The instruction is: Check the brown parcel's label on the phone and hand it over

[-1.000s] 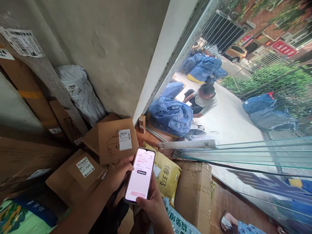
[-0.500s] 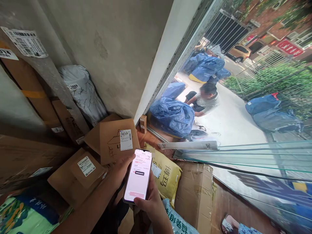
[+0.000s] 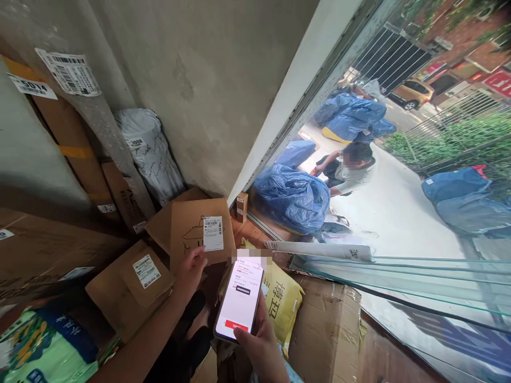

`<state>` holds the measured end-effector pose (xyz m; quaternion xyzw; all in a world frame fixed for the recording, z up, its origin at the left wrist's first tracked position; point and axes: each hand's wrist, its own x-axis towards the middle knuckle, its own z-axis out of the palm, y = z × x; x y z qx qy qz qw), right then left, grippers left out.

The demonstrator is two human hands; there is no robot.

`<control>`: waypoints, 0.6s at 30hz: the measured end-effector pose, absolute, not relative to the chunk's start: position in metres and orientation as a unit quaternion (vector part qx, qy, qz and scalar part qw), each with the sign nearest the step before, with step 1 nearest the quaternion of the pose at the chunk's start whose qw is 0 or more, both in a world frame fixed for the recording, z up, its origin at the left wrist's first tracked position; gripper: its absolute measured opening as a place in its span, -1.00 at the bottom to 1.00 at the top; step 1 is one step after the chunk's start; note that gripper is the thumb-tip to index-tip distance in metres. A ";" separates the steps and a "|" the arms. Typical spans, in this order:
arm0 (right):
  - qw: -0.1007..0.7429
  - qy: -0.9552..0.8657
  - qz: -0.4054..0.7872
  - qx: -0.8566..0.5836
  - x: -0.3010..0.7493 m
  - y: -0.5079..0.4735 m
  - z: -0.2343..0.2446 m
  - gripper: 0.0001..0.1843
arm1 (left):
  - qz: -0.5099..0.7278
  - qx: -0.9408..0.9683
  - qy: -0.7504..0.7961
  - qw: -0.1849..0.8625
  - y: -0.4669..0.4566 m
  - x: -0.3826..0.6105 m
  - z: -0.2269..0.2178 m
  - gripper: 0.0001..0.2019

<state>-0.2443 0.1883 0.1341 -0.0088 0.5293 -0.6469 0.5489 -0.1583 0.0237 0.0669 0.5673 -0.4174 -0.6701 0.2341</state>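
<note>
My right hand [image 3: 261, 346] grips a smartphone [image 3: 239, 299] with a lit pink and white screen, thumb on its lower edge. My left hand [image 3: 190, 268] reaches past the phone to a brown cardboard parcel [image 3: 195, 234] with a white barcode label, fingers curled on its lower edge. A yellow plastic mailer [image 3: 281, 303] with printed characters lies just right of the phone.
Cardboard boxes [image 3: 131, 284] and a grey wrapped parcel [image 3: 149, 154] are piled against the wall. A large box [image 3: 325, 332] stands at the right. Glass panes [image 3: 399, 276] lean by the doorway. Outside, a person [image 3: 351, 167] crouches among blue sacks [image 3: 293, 197].
My left hand has left the phone and moved up to the labelled brown parcel. The phone has shifted slightly right, held now by my right hand alone. The camera view panned left.
</note>
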 end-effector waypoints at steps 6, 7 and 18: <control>0.543 0.538 -0.645 -0.001 -0.250 0.193 0.124 0.15 | -0.533 0.665 -0.402 0.335 0.009 -0.108 0.030 -0.60; 0.541 0.536 -0.648 0.009 -0.251 0.193 0.125 0.16 | -0.557 0.669 -0.363 0.331 0.006 -0.101 0.022 -0.59; 0.549 0.517 -0.656 0.040 -0.251 0.191 0.108 0.12 | -0.807 0.524 -0.166 0.216 -0.007 -0.073 -0.049 -0.46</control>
